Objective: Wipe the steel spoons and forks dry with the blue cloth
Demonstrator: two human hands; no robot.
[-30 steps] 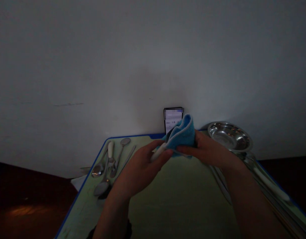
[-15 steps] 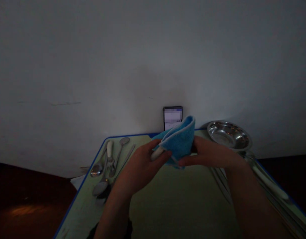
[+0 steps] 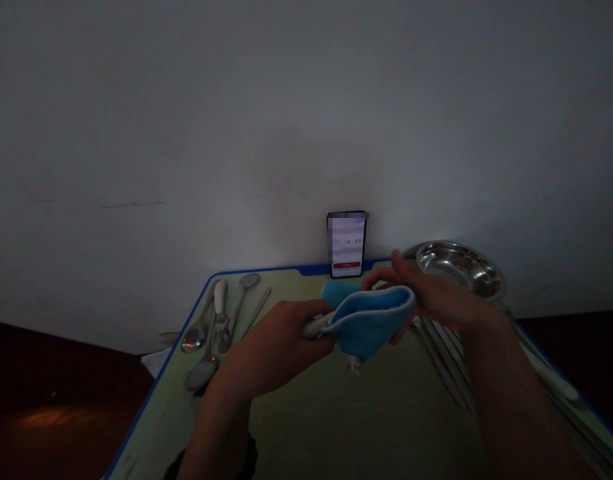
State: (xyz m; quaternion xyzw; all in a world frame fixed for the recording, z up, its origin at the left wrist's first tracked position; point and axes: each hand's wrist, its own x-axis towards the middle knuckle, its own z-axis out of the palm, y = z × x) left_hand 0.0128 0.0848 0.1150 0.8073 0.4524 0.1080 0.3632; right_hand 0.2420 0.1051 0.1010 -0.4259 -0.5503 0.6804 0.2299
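My left hand [image 3: 281,343] is closed round the pale handle of a utensil [image 3: 316,325], whose other end is hidden inside a folded blue cloth [image 3: 366,320]. A small metal tip shows under the cloth. My right hand [image 3: 434,297] grips the cloth from the right, fingers curled over its upper edge. Both hands hover above the pale green table [image 3: 356,413].
Several spoons and other cutlery [image 3: 216,327] lie at the table's left edge. A steel bowl [image 3: 459,270] stands at the back right, with long utensils [image 3: 451,353] beside it. A phone [image 3: 346,243] leans against the white wall. Dark floor lies left of the table.
The cloth has dropped lower and turned flatter, uncovering the phone. My right hand shifted right and up over the cloth; my left hand kept its hold on the handle.
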